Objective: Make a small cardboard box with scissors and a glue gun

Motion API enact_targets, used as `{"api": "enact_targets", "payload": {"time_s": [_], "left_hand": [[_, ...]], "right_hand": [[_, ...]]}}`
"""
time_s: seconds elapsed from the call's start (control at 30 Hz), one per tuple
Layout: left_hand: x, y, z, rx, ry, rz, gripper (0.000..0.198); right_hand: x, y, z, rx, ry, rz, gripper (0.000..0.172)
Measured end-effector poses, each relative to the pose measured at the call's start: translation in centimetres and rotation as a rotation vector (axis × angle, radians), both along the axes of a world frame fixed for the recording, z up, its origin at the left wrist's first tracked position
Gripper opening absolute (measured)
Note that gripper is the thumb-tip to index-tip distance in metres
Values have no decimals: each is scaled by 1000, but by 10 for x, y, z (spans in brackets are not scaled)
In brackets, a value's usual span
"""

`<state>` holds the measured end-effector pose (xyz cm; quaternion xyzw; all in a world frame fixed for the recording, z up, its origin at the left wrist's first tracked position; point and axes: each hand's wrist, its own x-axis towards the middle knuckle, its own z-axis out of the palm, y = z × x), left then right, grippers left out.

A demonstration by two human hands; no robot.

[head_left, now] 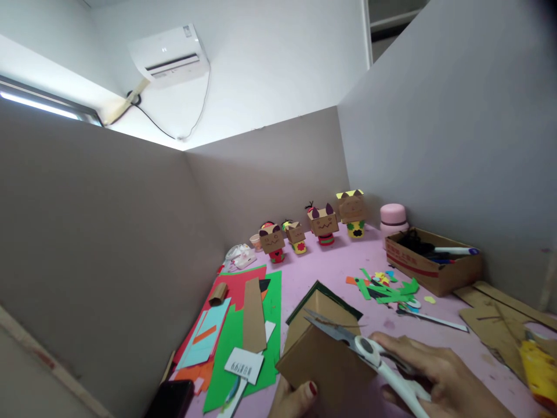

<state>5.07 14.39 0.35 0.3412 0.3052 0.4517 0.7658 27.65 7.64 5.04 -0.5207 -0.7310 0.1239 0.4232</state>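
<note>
A brown cardboard box (pixel 324 363), its upper end edged with dark green, tilts up at the front of the table. My left hand (pixel 293 400) grips its near lower side, thumb on the face. White-handled scissors (pixel 368 351) are in my right hand (pixel 426 371), fingers wrapped round the handles. The parted blades lie over the box's top edge, beside a thin brown strip; whether they touch the cardboard I cannot tell. Left of the box are green paper (pixel 272 296) and a long cardboard strip (pixel 253 313).
Cardboard animal-head figures (pixel 324 223) line the back of the pink table. Green paper scraps (pixel 391 290) lie right of centre, near a carton of pens (pixel 430 273) and a pink bottle (pixel 393 217). A yellow glue gun (pixel 539 366) rests at far right. Grey partitions enclose the table.
</note>
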Motion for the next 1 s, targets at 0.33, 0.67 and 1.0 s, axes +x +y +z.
{"api": "enact_targets", "payload": {"time_s": [0.33,0.67,1.0], "left_hand": [[-1,-2,2,8,-72,-57,84],[-4,11,4,153,-35,9,77],[-6,14,14,176,-9,118,79]], "right_hand": [[-6,0,8,-66,-24,17,33],[16,12,-27,223,-278,-174,62],[15,19,-31,413,-479,-389,83]]}}
